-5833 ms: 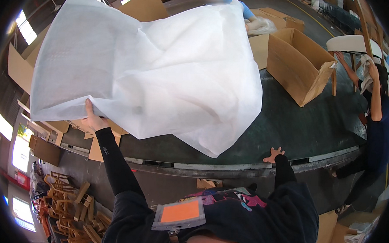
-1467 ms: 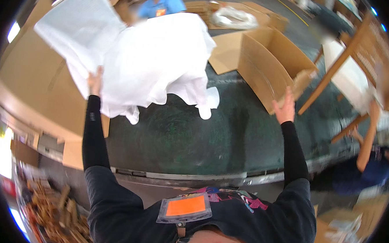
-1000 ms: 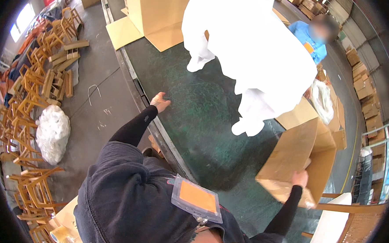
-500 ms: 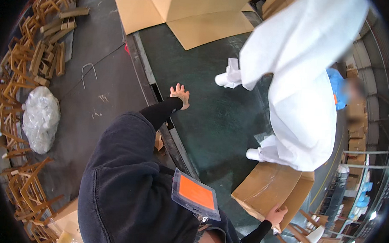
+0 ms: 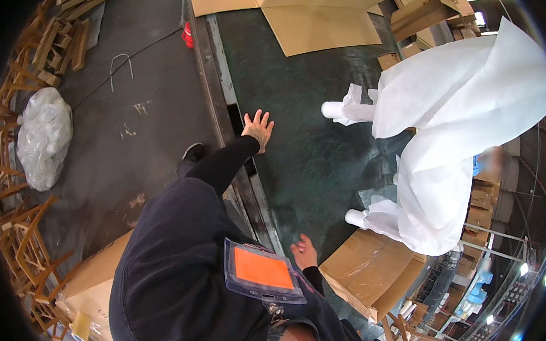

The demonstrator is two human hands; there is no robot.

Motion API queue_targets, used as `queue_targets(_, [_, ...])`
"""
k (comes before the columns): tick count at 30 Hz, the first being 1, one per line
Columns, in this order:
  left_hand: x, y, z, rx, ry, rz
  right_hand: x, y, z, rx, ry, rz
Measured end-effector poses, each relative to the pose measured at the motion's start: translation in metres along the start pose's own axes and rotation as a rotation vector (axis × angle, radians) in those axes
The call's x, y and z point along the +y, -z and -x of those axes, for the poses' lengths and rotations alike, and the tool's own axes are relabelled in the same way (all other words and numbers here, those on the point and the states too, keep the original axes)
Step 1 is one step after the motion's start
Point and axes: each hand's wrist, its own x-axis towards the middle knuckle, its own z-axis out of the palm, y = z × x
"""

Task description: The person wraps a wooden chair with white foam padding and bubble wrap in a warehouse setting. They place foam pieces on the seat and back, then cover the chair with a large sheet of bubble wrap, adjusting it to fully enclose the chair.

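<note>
My left hand [image 5: 259,130], fingers spread and holding nothing, reaches over the near-left edge of a dark green belt-like surface [image 5: 298,165]. Near my badge, my right hand [image 5: 305,251] has loosely bent fingers with nothing in them. To its right is a brown cardboard box [image 5: 361,261]. Beyond both hands lies a large piece wrapped in white sheeting [image 5: 436,173], its leg-like wrapped ends, such as the white leg end [image 5: 355,218], pointing toward me. What is inside the wrapping is hidden. Neither hand touches it.
An unfolded cardboard carton [image 5: 320,26] stands at the far end. On the left floor are a bundle of clear plastic [image 5: 45,139], wooden frames [image 5: 31,244], timber pieces [image 5: 63,42] and a red object [image 5: 188,35]. Another person [image 5: 489,163] is partly visible behind the white-wrapped piece.
My right hand has left the brown box and come back toward my body. My left hand stays spread over the belt edge. The white sheeting has shifted, and my view has moved.
</note>
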Motion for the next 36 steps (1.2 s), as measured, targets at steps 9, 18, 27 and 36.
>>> queue_targets(9, [-0.012,-0.006,-0.018,0.019,-0.183,-0.176,-0.005,-0.021,-0.043,-0.272,-0.257,-0.032])
queue_targets(18, [-0.079,0.145,-0.142,0.91,-0.003,0.874,-0.183,-0.021,-0.139,0.122,-0.045,-0.334])
queue_targets(27, [-0.07,0.213,-0.34,0.112,0.147,0.855,-0.2,-0.082,-0.08,-0.216,-0.12,-0.179])
queue_targets(36, [-0.065,0.151,-0.244,0.436,-0.066,0.947,-0.209,-0.034,-0.107,0.193,-0.039,-0.615])
